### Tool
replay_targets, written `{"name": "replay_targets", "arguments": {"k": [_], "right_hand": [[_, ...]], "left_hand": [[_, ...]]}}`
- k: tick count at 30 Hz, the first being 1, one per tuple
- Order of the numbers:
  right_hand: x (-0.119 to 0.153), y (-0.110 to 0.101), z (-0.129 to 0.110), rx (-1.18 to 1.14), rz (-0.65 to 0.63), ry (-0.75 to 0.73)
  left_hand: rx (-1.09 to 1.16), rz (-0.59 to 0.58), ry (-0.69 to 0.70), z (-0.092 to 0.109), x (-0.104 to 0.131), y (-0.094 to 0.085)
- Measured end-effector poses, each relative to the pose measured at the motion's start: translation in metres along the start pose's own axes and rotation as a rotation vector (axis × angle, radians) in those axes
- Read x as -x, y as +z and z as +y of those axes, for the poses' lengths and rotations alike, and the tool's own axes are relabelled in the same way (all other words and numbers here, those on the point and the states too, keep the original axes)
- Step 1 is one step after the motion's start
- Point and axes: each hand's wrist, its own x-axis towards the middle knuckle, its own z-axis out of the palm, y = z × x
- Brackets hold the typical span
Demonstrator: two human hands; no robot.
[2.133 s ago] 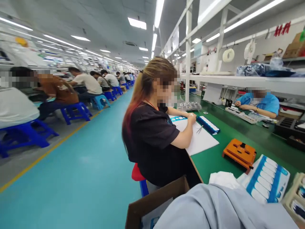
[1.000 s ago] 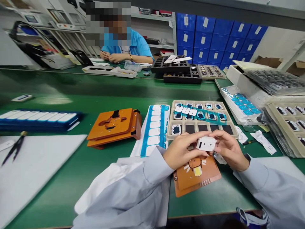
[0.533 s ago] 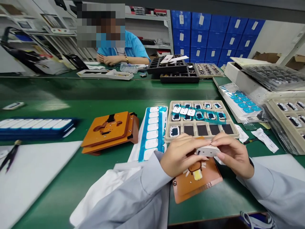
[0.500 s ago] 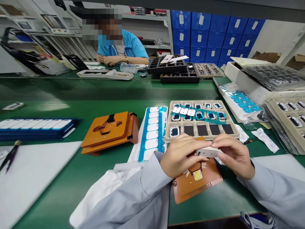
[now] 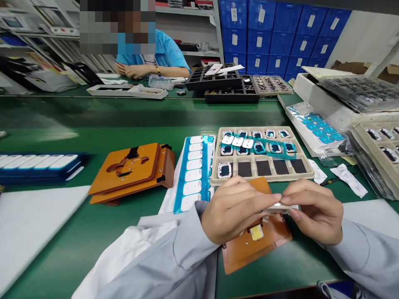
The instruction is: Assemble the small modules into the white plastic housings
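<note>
My left hand and my right hand both pinch a small white flat part between their fingertips, held edge-on just above an orange fixture plate on the green table. The plate has a small yellow-white piece at its centre, partly hidden by my left hand. Just beyond my hands lies a beige tray with several small white and blue parts and dark empty pockets.
A second orange fixture lies to the left, beside a blue-and-white sticker sheet. More trays crowd the right side. A white sheet covers the near left. A co-worker in blue sits across the table.
My head turned from the aisle back to the table. Since then both hands have lowered the white part toward the orange plate and tilted it flat, edge-on.
</note>
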Motion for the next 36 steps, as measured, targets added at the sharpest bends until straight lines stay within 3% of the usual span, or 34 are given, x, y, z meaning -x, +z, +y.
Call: {"name": "replay_targets", "arguments": {"k": [12,23,28,36], "right_hand": [[-0.0022,-0.0011,-0.0041,0.017,-0.003,0.001],[-0.0015,-0.0009,-0.0047,0.05,-0.009,0.01],[-0.0009,-0.001,-0.005,0.041,-0.008,0.024],[0.0052,0.0016,-0.0021,0.016,-0.017,0.029]], "left_hand": [[-0.01,0.005,-0.021,0.0046,0.0013,0.0002],[-0.097,-0.072,0.057,0.0072,-0.0023,-0.0065],[-0.109,-0.01,0.123,0.0039,0.0016,-0.0019],[-0.174,-0.006,0.191,0.003,0.001,0.0]]}}
